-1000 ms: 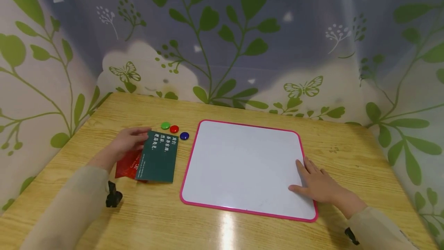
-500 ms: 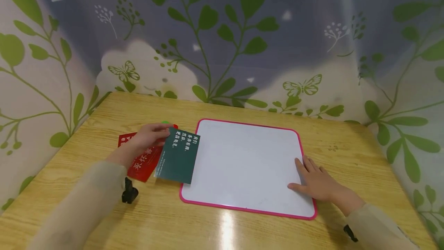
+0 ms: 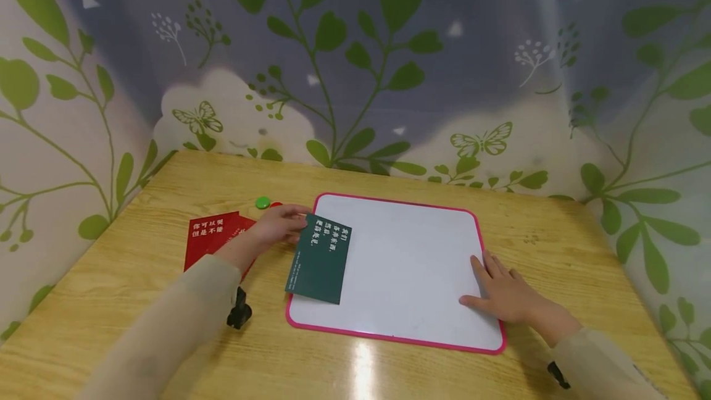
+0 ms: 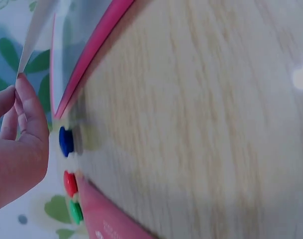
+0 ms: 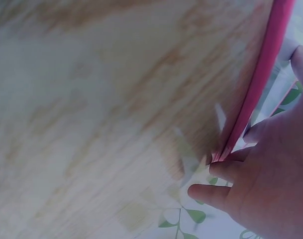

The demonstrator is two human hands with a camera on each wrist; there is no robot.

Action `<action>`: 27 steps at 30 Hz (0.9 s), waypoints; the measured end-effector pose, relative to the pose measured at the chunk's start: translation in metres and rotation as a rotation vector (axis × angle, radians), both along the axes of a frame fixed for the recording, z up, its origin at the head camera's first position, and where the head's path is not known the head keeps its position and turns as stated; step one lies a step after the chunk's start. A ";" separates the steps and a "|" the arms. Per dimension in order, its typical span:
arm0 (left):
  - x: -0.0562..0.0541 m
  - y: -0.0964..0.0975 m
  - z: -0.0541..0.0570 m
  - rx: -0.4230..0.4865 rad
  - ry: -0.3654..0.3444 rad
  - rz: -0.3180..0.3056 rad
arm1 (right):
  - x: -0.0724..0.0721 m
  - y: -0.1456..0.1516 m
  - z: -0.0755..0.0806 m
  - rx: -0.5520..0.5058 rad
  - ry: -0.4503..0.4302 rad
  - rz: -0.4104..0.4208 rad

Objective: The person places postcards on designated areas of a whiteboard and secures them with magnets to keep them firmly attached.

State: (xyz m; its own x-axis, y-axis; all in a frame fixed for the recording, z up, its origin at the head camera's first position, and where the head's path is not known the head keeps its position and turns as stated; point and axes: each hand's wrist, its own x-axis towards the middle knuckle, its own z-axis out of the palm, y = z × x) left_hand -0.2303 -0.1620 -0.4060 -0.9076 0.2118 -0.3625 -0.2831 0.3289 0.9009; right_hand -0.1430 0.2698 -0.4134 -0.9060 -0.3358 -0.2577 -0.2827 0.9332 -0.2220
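My left hand (image 3: 278, 225) pinches a dark green card (image 3: 322, 261) with white writing by its upper left corner, thumb and fingertip meeting at its edge in the left wrist view. The card hangs over the left part of a whiteboard (image 3: 411, 270) with a pink rim. On the board's right edge rests my right hand (image 3: 502, 292), fingers spread, thumb on the white surface; the right wrist view shows its fingers (image 5: 211, 196) along the pink rim. Red cards (image 3: 211, 233) with white writing lie overlapping on the table, partly behind my left forearm.
Behind the left hand are a green magnet (image 3: 263, 202) and a red one, mostly covered. A blue magnet (image 4: 66, 141) shows in the left wrist view near the board's corner. The wooden table (image 3: 261, 357) ends at a leaf-patterned curtain (image 3: 355, 66).
My left hand has carried the green card rightward from on top of the red cards to over the whiteboard's left side, uncovering the red cards. My right hand stays on the board.
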 end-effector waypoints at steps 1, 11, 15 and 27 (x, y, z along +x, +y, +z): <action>0.000 0.003 -0.001 -0.002 -0.010 0.005 | 0.000 0.000 0.000 0.004 -0.003 -0.001; -0.001 0.019 -0.006 -0.038 -0.016 0.024 | 0.002 -0.002 0.002 0.022 -0.005 0.003; -0.002 0.022 -0.005 -0.098 0.008 0.045 | 0.002 -0.002 0.001 0.018 0.002 0.006; -0.004 0.028 -0.005 -0.195 0.057 0.101 | 0.000 0.000 -0.002 0.009 0.011 -0.008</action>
